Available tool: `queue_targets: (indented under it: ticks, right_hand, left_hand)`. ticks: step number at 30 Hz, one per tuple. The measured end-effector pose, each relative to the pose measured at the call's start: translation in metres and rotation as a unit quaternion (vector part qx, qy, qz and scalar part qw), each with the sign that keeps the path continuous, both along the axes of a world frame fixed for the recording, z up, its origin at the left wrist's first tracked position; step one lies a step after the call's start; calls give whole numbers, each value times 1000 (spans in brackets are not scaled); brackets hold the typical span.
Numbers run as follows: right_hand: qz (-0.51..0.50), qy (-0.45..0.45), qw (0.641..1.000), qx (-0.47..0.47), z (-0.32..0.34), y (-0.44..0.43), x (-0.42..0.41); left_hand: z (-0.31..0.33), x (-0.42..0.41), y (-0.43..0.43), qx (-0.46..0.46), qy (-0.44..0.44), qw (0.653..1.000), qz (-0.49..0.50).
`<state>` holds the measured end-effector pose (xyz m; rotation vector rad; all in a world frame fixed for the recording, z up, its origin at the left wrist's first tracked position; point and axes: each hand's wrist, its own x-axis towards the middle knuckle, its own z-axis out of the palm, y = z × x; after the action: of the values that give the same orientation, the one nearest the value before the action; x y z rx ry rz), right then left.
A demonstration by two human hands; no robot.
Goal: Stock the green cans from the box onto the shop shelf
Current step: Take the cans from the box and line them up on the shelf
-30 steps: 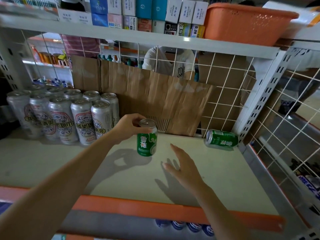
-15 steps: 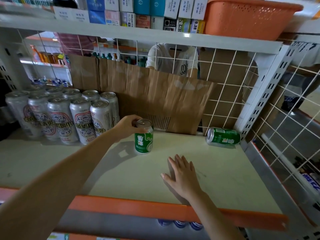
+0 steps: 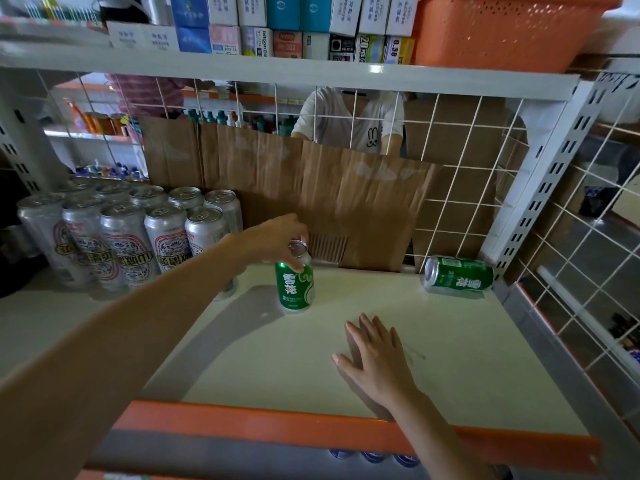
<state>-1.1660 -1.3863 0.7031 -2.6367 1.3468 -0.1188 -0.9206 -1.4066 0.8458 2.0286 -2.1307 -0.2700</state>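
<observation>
An upright green can (image 3: 295,287) stands on the pale shop shelf (image 3: 450,358) near its back, left of centre. My left hand (image 3: 277,239) grips the can's top rim from above and behind. A second green can (image 3: 457,277) lies on its side at the back right corner, lid facing left, touched by no hand. My right hand (image 3: 375,356) rests flat on the shelf near the front edge, fingers straight and spread, holding nothing. The box is not in view.
Several tall silver cans (image 3: 138,237) stand in rows at the shelf's left. Brown cardboard (image 3: 311,188) leans on the white wire back grid (image 3: 460,174). An orange basket (image 3: 502,29) and small cartons sit on the shelf above. A person stands behind the grid.
My left hand has carried the upright can a little further back and shifted to hold it at the top rim. My right hand has come down and now lies flat on the shelf.
</observation>
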Motion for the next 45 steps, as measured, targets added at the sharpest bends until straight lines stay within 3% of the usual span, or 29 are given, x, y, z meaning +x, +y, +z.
queue_targets:
  ticks: [13, 34, 42, 45]
  right_hand:
    - [-7, 5, 1000, 15, 3, 0, 0]
    - [-7, -1, 1000, 14, 4, 1, 0]
    - [-7, -5, 1000, 15, 3, 1, -1]
    - [-7, -10, 1000, 12, 2, 0, 0]
  left_hand:
    - [2, 26, -21, 0, -72, 997, 41]
    - [-6, 39, -34, -6, -87, 994, 69]
    - [-16, 19, -9, -88, -127, 983, 94]
    - [-31, -17, 19, -124, -86, 986, 72]
